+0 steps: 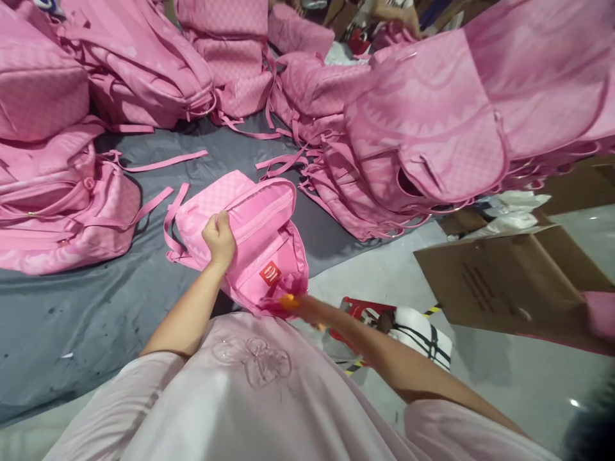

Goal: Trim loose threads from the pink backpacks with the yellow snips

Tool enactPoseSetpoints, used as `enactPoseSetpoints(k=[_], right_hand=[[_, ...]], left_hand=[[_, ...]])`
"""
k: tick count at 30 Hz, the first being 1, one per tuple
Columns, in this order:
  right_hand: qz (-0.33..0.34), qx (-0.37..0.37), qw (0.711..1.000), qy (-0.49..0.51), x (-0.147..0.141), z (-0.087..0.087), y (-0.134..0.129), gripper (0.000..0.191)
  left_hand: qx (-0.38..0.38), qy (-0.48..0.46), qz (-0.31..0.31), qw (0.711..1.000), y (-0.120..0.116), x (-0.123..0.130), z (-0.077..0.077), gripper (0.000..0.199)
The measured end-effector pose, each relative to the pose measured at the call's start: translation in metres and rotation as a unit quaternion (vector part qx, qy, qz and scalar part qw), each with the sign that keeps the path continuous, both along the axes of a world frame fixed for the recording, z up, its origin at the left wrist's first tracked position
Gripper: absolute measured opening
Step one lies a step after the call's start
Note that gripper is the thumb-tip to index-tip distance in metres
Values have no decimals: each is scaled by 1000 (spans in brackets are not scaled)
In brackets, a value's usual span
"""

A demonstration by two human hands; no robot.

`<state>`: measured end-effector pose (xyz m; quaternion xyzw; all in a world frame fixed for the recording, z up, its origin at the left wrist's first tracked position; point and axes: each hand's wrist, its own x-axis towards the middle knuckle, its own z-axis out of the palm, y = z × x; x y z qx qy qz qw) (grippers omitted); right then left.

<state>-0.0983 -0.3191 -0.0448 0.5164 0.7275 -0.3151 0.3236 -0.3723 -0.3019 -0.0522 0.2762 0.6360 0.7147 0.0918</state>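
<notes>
The left hand (220, 240) is curled closed, thumb up, gripping the edge of an unzipped pink backpack (204, 208); the right hand (307, 308), blurred at its near right corner, has something orange (288, 301) at the fingers, and I can't tell how tightly it's closed. The bag lies straight ahead against the wearer's pale shirt (240, 410), its mouth gaping between both hands, its long axis seemingly slanting away leftward. The lining is smooth, with a square red label (270, 273); the outside is checkered. Beneath spreads wrinkled grey cloth (168, 153); beyond, soft pink bags (230, 57) are heaped.
</notes>
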Motion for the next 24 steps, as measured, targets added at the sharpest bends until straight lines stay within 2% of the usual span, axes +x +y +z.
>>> enactPoseSetpoints(k=[3,6,10,12,14,19,24], right_hand=[[38,94,995,-21,-2,-6,23,34],[81,176,981,-8,-13,-25,35,43],[176,174,965,89,-47,-63,36,34],[196,157,958,135,-64,-80,38,33],[167,168,961,145,-75,-91,43,36],[-25,266,961,72,-79,-103,52,47],[-55,249,959,123,-71,-102,46,44]], left_hand=[[2,7,-34,999,-2,2,0,57],[2,14,-61,998,-5,8,2,59],[-3,14,-89,996,-8,16,7,60],[-10,23,-102,995,-9,14,7,60],[-17,33,-95,995,-10,8,6,61],[-24,30,-36,999,-7,-14,3,64],[-17,50,-28,998,5,-21,1,63]])
